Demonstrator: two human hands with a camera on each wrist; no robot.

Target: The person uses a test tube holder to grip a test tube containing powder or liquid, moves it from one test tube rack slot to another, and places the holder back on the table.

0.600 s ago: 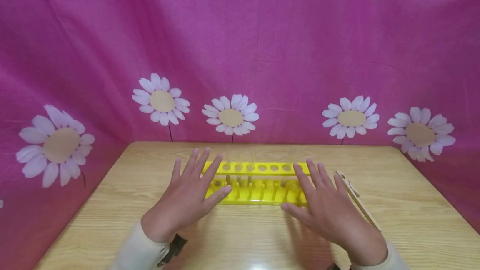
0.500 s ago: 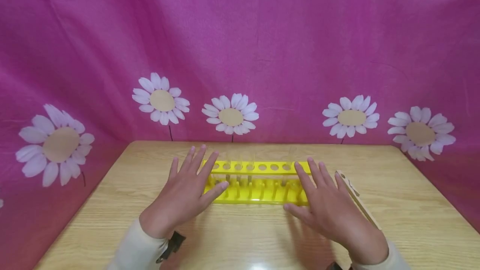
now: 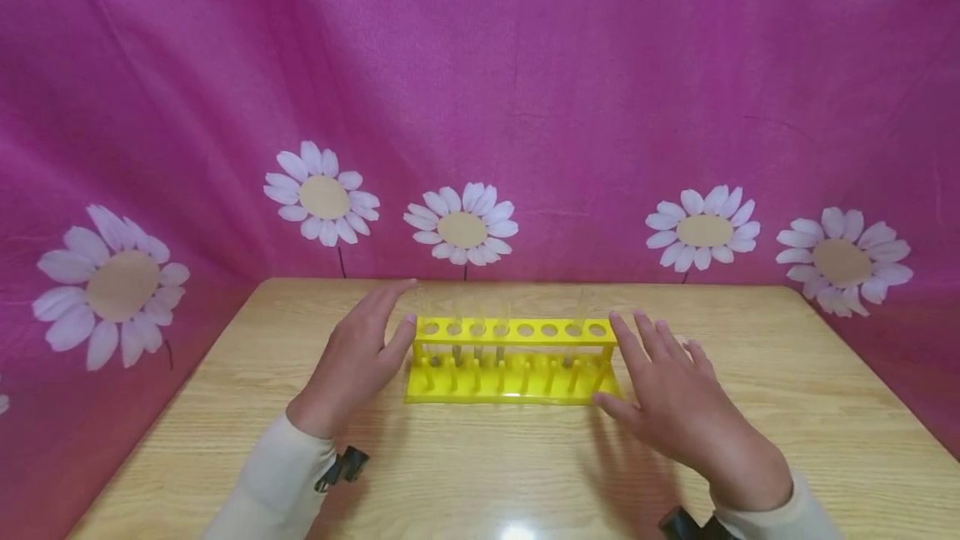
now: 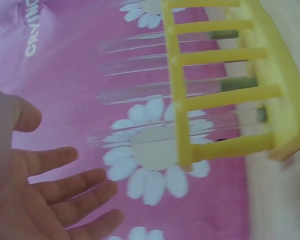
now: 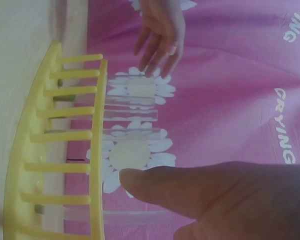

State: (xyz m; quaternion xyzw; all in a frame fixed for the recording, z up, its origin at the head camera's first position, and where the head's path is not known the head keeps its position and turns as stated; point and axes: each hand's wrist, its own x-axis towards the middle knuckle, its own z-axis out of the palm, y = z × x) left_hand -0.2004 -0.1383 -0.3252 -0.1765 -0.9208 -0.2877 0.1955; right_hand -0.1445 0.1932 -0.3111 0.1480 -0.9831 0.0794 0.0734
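Note:
A yellow test tube rack (image 3: 517, 396) stands upright on the table, with a row of holes along its top bar and pegs along its base. Several clear test tubes stand in its left holes, and a single test tube (image 3: 583, 305) leans slightly near the right end. Greenish matter (image 4: 239, 84) fills the bottom of some tubes. My left hand (image 3: 352, 361) hovers beside the rack's left end, fingers extended; the left wrist view shows it apart from the rack. My right hand (image 3: 678, 407) is spread at the right end; whether its fingertips touch the rack, I cannot tell.
The wooden table (image 3: 487, 465) ends at a magenta cloth (image 3: 585, 107) printed with white daisies, which hangs behind and on both sides. A black strap piece (image 3: 343, 468) sits at the left wrist.
Both hands have drawn outward from over the rack to its ends, uncovering it. The left hand has turned to face inward. A wooden stick-like holder at right is now covered by the right hand.

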